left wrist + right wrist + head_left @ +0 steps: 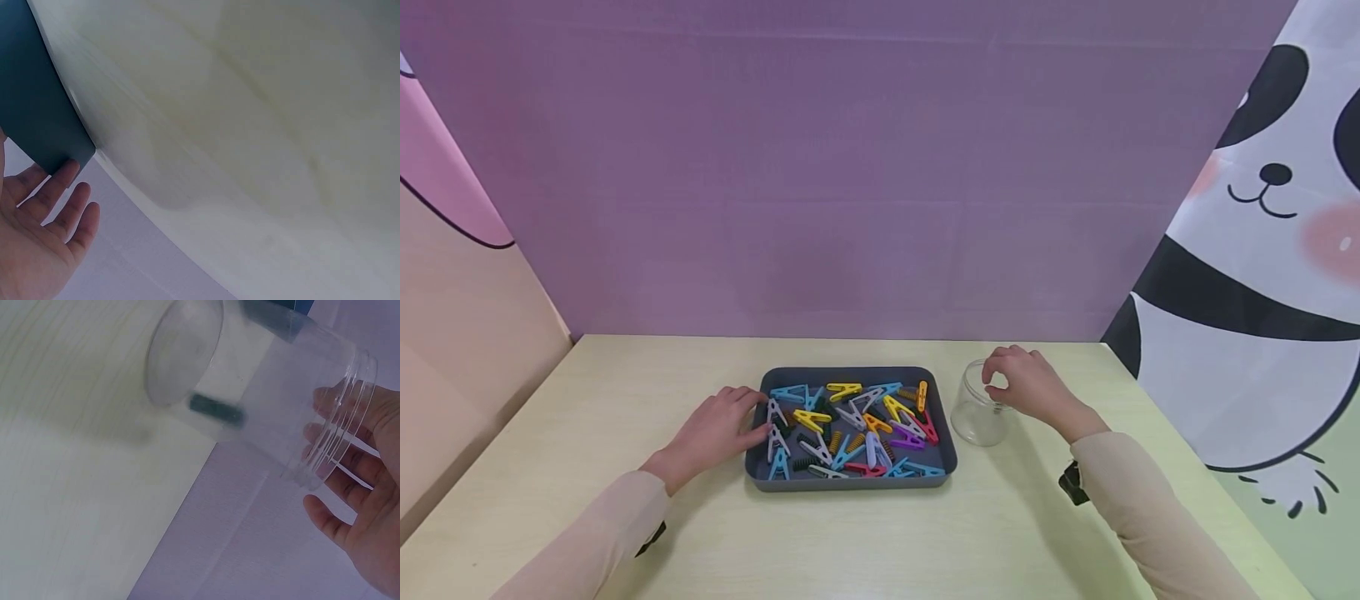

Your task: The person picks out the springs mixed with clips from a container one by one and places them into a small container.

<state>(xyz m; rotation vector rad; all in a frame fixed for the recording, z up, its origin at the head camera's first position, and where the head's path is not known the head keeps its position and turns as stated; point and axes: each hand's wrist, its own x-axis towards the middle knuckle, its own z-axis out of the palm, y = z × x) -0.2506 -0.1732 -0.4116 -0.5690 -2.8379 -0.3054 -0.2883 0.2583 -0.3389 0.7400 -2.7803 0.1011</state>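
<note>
A grey tray [850,487] holds many clips in blue, yellow, purple, red and white, with small coil springs among them. At its left edge my left hand [715,435] touches the rim with loosely bent fingers. To the right of the tray stands a clear jar [976,427] with a threaded mouth. My right hand [1026,387] is at that mouth, thumb and fingertips apart. Seen through the jar wall in the right wrist view is a blurred dark green piece [215,410], shaped like a short coil spring, apart from the fingers.
A pale wooden table [850,542] carries the tray and jar. Behind it hangs a purple cloth [850,183]. On the right is a panel with a panda picture [1262,275]; a pale panel [467,358] borders the left side.
</note>
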